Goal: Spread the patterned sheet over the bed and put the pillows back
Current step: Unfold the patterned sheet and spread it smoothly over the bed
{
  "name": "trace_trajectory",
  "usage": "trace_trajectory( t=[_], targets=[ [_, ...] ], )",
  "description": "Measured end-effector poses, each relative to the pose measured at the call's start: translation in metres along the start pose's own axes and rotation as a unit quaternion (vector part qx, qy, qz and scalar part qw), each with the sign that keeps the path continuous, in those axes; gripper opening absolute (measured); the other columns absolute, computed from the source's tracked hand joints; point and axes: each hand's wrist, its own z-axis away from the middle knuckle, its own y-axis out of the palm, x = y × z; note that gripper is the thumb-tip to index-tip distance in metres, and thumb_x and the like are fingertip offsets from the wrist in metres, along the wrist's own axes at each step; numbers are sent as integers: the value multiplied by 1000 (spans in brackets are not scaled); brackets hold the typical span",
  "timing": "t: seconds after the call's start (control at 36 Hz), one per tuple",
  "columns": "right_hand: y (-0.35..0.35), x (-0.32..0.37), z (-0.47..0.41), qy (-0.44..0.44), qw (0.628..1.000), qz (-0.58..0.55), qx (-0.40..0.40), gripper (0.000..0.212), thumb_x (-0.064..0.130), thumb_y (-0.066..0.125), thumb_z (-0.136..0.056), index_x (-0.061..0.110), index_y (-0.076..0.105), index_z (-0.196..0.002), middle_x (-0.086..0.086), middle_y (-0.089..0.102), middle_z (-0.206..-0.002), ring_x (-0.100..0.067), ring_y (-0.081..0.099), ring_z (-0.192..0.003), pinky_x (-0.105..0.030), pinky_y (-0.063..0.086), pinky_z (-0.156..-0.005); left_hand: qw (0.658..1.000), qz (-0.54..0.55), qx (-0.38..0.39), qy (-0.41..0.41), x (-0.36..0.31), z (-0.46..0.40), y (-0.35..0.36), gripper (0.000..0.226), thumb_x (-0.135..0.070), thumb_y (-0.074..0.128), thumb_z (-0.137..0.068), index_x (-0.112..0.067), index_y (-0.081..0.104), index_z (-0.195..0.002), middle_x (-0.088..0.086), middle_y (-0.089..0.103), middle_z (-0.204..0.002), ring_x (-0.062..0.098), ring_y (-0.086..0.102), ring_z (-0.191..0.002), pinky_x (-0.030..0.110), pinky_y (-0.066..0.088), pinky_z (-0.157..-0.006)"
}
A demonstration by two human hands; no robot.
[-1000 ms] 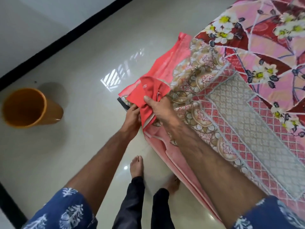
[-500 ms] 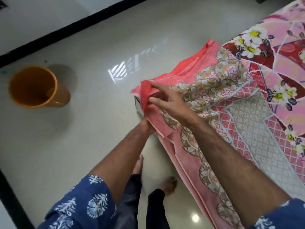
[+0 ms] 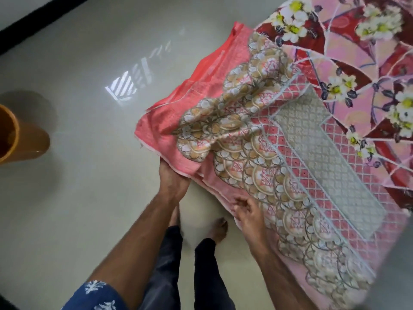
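Gripping the bunched corner of the patterned sheet (image 3: 257, 135), the left hand (image 3: 173, 179) sits at the bed's near corner with its fingers tucked under the salmon-pink border, out of sight beneath the cloth. The right hand (image 3: 247, 212) lies just beside it, on the sheet's hanging edge lower down; its fingers are loosely curled against the pink cloth, and whether they pinch the fabric or only touch it cannot be told through the motion blur. The sheet covers the near part of the bed: scalloped beige and white medallions along the border, then a pink lattice band, then a grey-white lattice panel further in. Its corner is rumpled and folded back on itself, plain salmon side up, overhanging the floor (image 3: 89, 198). Beyond the sheet, a red and pink bed cover with white and yellow flowers (image 3: 368, 63) lies exposed toward the upper right. The person stands barefoot at the corner, in dark trousers (image 3: 201, 276) and a blue sleeve with white print (image 3: 93, 296). An orange bucket (image 3: 20, 137) stands on the glossy floor well apart to the left, partly cut by the frame edge. A dark skirting band (image 3: 33, 23) runs along the wall at upper left.
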Motion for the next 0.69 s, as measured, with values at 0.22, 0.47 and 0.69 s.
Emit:
trace_trajectory(
  t=[0.22,0.47,0.69],
  targets=[
    [-28,-62,17,44,998,-37,-13,34,-3,59,-95,30,68,-103,10,75,-99,-19,69,-97,-35,55,-87,993,11,114,-36,17,10,-6,107,-81,50,-79,-18,24,-161,10,24,-167,36,22,-154,52,10,-127],
    [-57,-62,9,-70,997,9,-32,38,3,61,-95,24,58,-126,5,59,-126,3,60,-104,-17,53,-88,924,-381,-10,-16,57,3,9,75,-51,85,-72,5,68,-120,18,70,-124,26,67,-115,53,43,-113],
    [-68,-54,14,-212,947,226,-82,94,64,67,-74,15,41,-149,-7,42,-146,-29,42,-135,-46,40,-112,918,-392,-37,-34,98,47,72,19,-29,73,-91,-10,70,-88,2,72,-77,17,69,-74,33,51,-75]
  ],
)
